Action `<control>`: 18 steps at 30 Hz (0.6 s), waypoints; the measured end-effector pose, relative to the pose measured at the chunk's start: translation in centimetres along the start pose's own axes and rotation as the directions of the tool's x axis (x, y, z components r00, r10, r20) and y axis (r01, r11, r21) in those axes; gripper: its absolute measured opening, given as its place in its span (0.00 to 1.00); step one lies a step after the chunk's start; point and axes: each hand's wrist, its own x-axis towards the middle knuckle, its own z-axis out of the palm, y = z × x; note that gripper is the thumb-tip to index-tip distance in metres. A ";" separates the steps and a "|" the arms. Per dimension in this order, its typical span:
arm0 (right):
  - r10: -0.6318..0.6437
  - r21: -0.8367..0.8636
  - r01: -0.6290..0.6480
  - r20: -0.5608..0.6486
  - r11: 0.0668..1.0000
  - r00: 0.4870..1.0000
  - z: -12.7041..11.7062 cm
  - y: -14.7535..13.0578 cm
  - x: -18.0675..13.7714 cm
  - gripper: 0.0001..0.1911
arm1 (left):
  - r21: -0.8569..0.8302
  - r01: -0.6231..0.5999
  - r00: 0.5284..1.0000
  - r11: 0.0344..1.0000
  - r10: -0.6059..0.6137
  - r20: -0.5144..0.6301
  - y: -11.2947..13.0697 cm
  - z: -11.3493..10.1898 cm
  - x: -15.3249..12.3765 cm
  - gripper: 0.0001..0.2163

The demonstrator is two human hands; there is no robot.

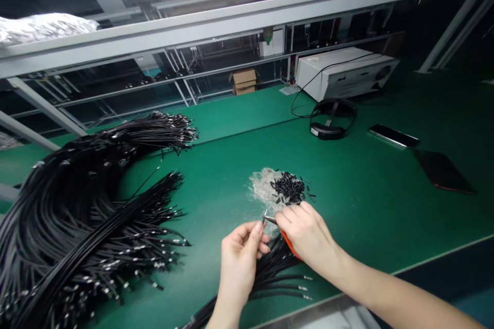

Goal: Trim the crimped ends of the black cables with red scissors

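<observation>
My left hand [240,257] pinches the bare end of a black cable [264,218] between thumb and forefinger, with more black cables [278,277] running under it. My right hand [306,234] is closed around a small cutting tool with orange handles [288,244], its metal tip touching the cable end. Just beyond my fingers lies a heap of short black sleeve pieces [289,187] on a patch of pale fibre scraps [262,185].
Large bundles of black cables [85,205] with stripped ends cover the left of the green mat [366,200]. A white machine [345,72], a black coiled band [332,118], a phone [393,135] and a dark flat case [442,170] lie at the right.
</observation>
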 end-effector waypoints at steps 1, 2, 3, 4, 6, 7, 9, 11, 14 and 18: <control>-0.005 0.041 0.005 0.005 0.999 1.000 0.0 0.2 0.0 0.08 | 0.001 0.000 1.000 1.000 0.000 0.002 0.1 0.0 0.0 0.19; 0.006 0.102 -0.007 0.008 0.995 1.000 -0.1 0.3 0.1 0.09 | 0.001 0.000 1.000 1.000 0.000 0.007 0.2 0.0 -0.1 0.19; 0.046 0.186 -0.047 0.008 0.981 0.999 -0.2 0.3 0.1 0.10 | 0.002 -0.002 1.000 1.000 0.002 0.013 0.2 0.0 -0.1 0.19; 0.115 0.296 -0.114 0.015 0.948 0.993 -0.3 0.3 0.2 0.11 | 0.001 -0.004 1.000 1.000 0.004 0.021 0.3 -0.1 -0.2 0.19; 0.295 0.564 -0.291 0.086 0.773 0.952 -0.4 -0.1 0.4 0.11 | 0.000 -0.013 0.999 1.000 0.013 0.030 0.3 -0.1 -0.3 0.18; 0.365 0.687 -0.360 0.146 0.631 0.919 -0.5 -0.5 0.5 0.12 | 0.002 -0.022 0.999 1.000 0.022 0.032 0.3 -0.1 -0.4 0.18; 0.407 0.851 -0.409 0.263 0.329 0.875 -0.7 -1.4 0.8 0.13 | 0.017 -0.040 0.999 0.999 0.040 0.033 0.1 -0.1 -0.5 0.17; 0.413 0.907 -0.399 0.314 0.138 0.855 -0.6 -2.2 1.1 0.13 | 0.059 -0.073 0.997 0.996 0.072 0.016 -0.2 0.0 -0.8 0.17; 0.477 0.907 -0.413 0.328 0.083 0.815 -0.1 -3.2 1.1 0.14 | 0.223 -0.216 0.969 0.951 0.237 -0.072 -0.7 0.2 -1.1 0.15; 0.543 0.831 -0.406 0.155 0.381 0.825 0.8 -3.5 0.4 0.13 | 0.458 -0.388 0.877 0.800 0.473 -0.083 -1.3 0.4 -1.6 0.10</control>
